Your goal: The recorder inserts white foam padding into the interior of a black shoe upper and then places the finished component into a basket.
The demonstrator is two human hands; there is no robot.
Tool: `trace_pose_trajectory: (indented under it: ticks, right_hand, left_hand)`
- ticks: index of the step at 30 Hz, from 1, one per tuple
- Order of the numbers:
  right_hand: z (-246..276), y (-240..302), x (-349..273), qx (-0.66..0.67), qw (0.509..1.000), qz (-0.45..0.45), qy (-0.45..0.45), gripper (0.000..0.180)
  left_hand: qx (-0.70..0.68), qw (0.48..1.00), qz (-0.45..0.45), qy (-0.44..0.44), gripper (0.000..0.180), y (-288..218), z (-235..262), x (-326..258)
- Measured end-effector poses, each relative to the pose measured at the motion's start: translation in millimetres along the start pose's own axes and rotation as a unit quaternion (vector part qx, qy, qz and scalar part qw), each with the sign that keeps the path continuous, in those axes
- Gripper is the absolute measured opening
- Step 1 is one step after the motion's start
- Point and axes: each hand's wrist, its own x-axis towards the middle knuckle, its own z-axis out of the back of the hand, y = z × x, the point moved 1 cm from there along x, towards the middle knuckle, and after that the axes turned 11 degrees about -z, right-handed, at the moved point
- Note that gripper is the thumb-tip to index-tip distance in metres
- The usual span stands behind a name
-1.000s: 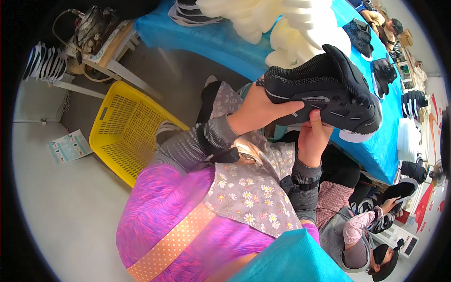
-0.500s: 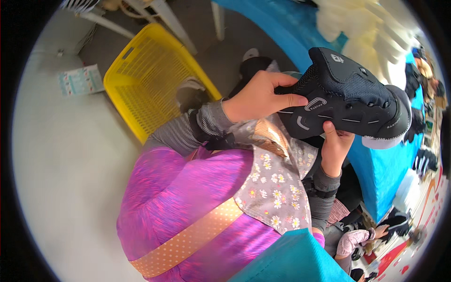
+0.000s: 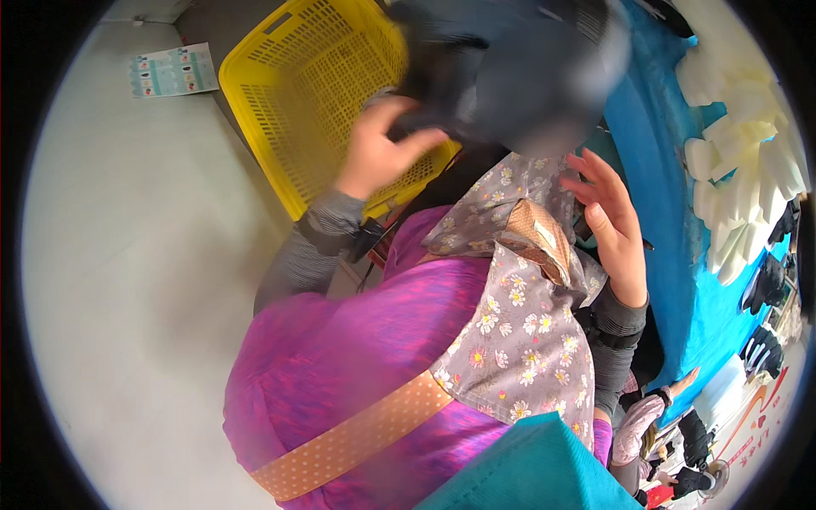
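A black shoe upper [image 3: 527,81], badly blurred by motion, hangs in front of my body near the top of the view, partly over the yellow basket. My left hand [image 3: 378,149] is at its left edge, thumb and fingers curled around a dark part of it. The fingertips there are partly hidden. My right hand [image 3: 614,225] is below the upper's right end, apart from it, with its fingers spread and holding nothing.
The yellow plastic basket [image 3: 255,127] stands at the upper left, beside a pale wall with a printed sheet [image 3: 174,70]. White foam-like pieces [image 3: 748,183] lie in a pile on the blue-covered table [image 3: 671,280] to the right. Another person's pink sleeve [image 3: 637,425] shows at the lower right.
The shoe upper has swung left and up, toward the basket. My right hand has let go of it and opened. My left hand has moved left with it.
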Motion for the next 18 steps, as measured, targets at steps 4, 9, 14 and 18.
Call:
trace_pose_trajectory:
  ticks: [4, 9, 14, 18]
  right_hand:
    - [16, -4, -17, -0.028, 0.998, -0.052, -0.003, 0.039]
    - [35, -23, -35, -0.013, 0.994, -0.079, -0.068, 0.034]
    - [33, -30, -34, -0.001, 0.992, -0.089, -0.093, 0.032]
    - [35, -37, -34, -0.013, 0.989, -0.104, -0.104, 0.032]
  left_hand:
    - [0.1, 0.97, 0.174, -0.14, 0.03, 99, 4, -54]
    - [0.148, 0.934, 0.291, -0.143, 0.043, 195, -42, -137]
    - [0.198, 0.891, 0.405, -0.054, 0.049, 235, -98, -200]
    - [0.129, 0.881, 0.454, 0.046, 0.051, 227, -125, -201]
